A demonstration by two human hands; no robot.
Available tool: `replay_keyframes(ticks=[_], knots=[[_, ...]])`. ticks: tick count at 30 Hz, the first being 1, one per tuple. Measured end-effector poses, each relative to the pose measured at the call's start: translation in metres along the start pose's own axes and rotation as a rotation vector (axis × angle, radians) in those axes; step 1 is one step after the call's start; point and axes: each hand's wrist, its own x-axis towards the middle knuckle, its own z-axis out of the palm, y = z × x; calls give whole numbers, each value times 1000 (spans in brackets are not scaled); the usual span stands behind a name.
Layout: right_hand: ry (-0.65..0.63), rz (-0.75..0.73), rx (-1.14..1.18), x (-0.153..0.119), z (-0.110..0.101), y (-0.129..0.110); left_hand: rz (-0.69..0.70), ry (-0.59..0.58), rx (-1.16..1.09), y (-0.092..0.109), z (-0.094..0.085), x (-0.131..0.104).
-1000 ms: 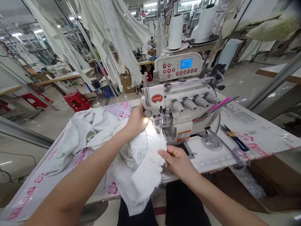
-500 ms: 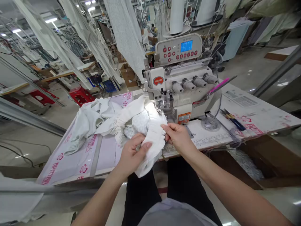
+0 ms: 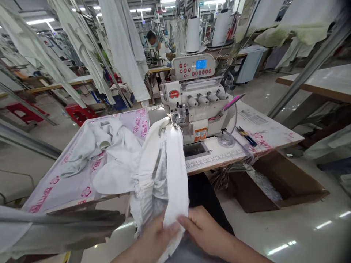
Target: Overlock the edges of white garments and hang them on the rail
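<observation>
A white garment (image 3: pixel 177 164) with a gathered waistband runs from the needle area of the overlock sewing machine (image 3: pixel 192 98) down to my lap, stretched taut. My left hand (image 3: pixel 156 233), somewhat blurred, grips the band's lower end from the left. From the right, my right hand (image 3: pixel 201 228) pinches the same band's edge, thumb on top. The band's upper end sits under the lit presser foot (image 3: pixel 174 120). The rest of the cloth spreads leftward over the table, in loose folds.
Thread snips (image 3: pixel 246 137) lie right of the machine, beside a clear coil. An open cardboard box (image 3: pixel 290 179) stands below on the right. Purple-printed plastic (image 3: pixel 87 175) covers the table's left side. Fabric hangs around, and a person (image 3: pixel 155 44) sits farther back.
Both hands have drawn down toward my body, pulling the bunched band out long and taut from the machine. The view has shifted, so the machine appears smaller.
</observation>
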Motion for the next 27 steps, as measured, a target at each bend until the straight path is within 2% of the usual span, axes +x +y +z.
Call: replay_keyframes(ticks=[2, 4, 8, 11, 13, 14, 15, 17, 19, 20, 21, 22, 23, 25, 27], knots=[[-79, -44, 28, -2, 2, 7, 6, 69, -136, -1, 1, 0], [-158, -32, 129, 2, -1, 10, -14, 24, -171, -1, 1, -3], [-90, 20, 356, 20, -16, 3, -95, -58, 30, 5, -2, -14], [-150, 74, 358, 32, -24, -6, -119, -118, 98, 15, -8, -16], [-165, 74, 338, 34, -24, -12, -98, -146, 91, 23, -15, -7], [-147, 57, 335, 33, -24, -16, -49, -94, 69, 27, -19, 2], [-123, 32, 321, 31, -22, -19, 24, 12, 45, 31, -23, 13], [-119, -11, 278, 26, -18, -25, 207, 337, 10, 38, -34, 40], [-149, -41, 239, 21, -14, -28, 361, 718, 144, 42, -48, 65], [-156, -47, 228, 20, -12, -26, 386, 846, 265, 44, -56, 74], [-149, -43, 218, 19, -10, -23, 382, 927, 396, 45, -65, 79], [-125, -28, 205, 19, -8, -19, 362, 957, 517, 46, -74, 82], [-83, -6, 183, 19, -8, -14, 330, 926, 608, 48, -83, 81], [-7, 57, 133, 20, -8, -4, 255, 751, 677, 54, -99, 72], [20, 115, 102, 20, -10, 1, 218, 644, 718, 64, -110, 59]])
